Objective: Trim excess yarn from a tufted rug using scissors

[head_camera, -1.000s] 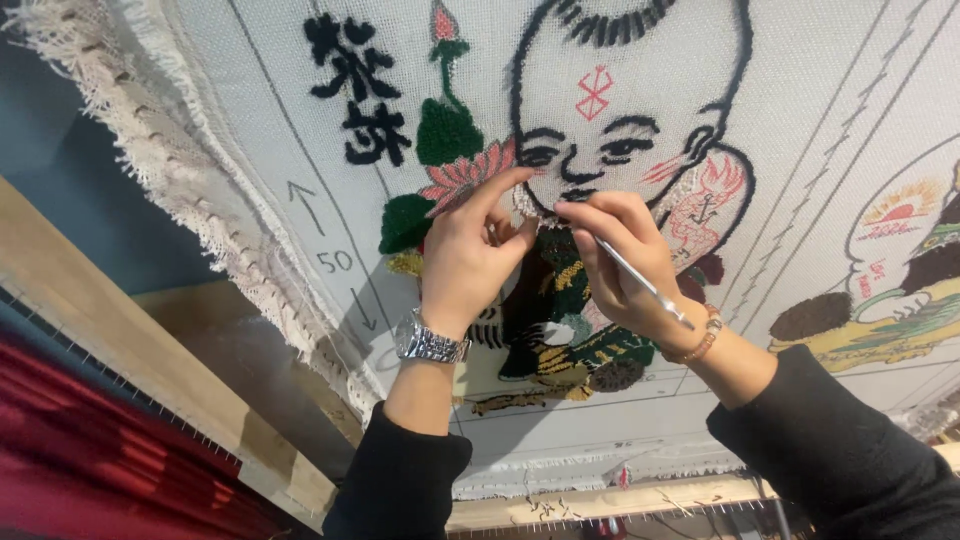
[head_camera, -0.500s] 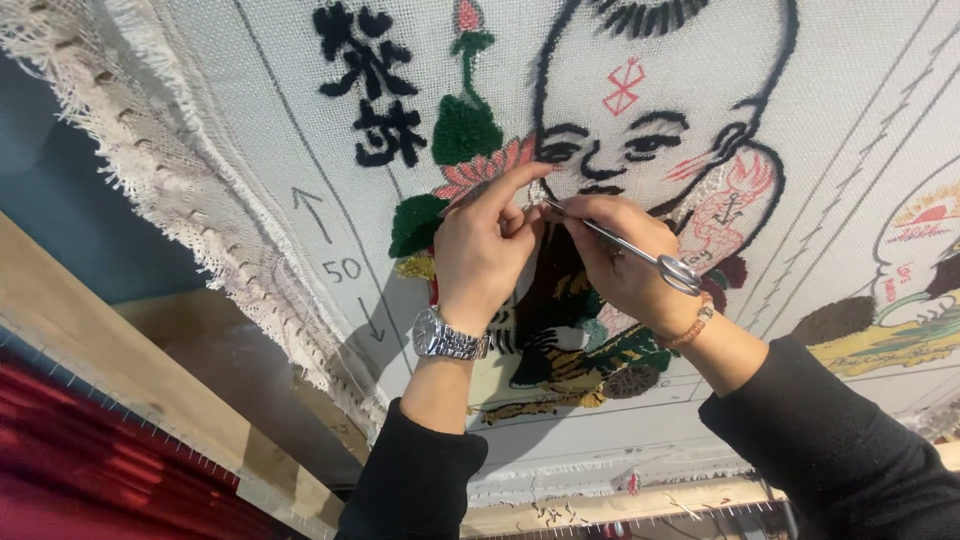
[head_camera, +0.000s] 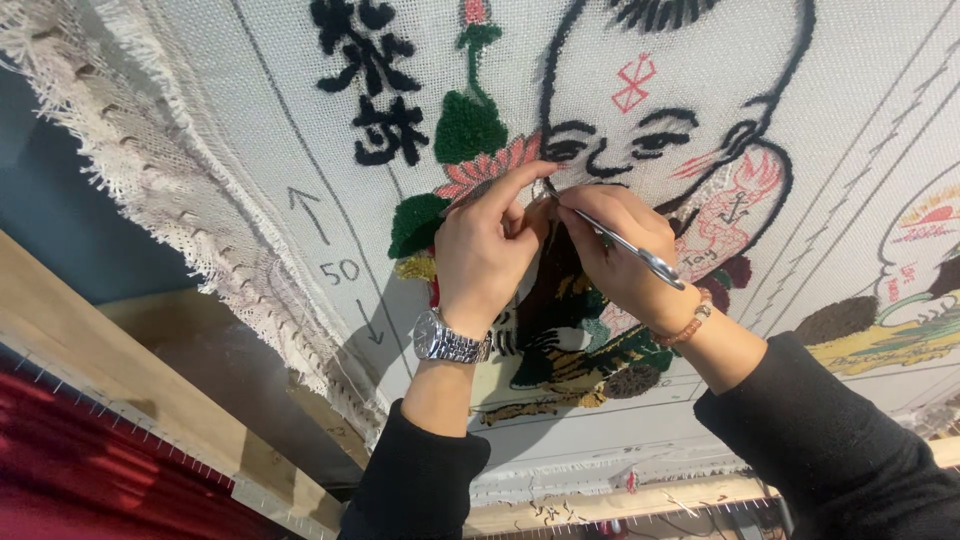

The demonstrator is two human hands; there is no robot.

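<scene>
head view: the only one we have; it looks at a tufting cloth stretched on a wooden frame, design side toward us.
cloth: white mesh, frayed fringe along the left edge, drawn outlines part filled with yarn pile. We judge it is held taut on the frame so the hands can work the surface without it giving way.
work spot: just under the chin of the outlined figure, right of the pink lotus patch, above the dark green and black pile.
left hand: fingers curled together, index stretched to the cloth, thumb tucked in; it looks pinched on yarn or pile at the spot, we cannot tell which. Likely steadying the pile for the tool.
right hand: closed around small metal scissors, tip at the work spot beside the left index, loop end pointing back toward the wrist. Blades open or closed: cannot tell.
wrists: metal watch on the left, bead bracelet on the right, black sleeves on both.
far left: red fabric below the frame.
</scene>
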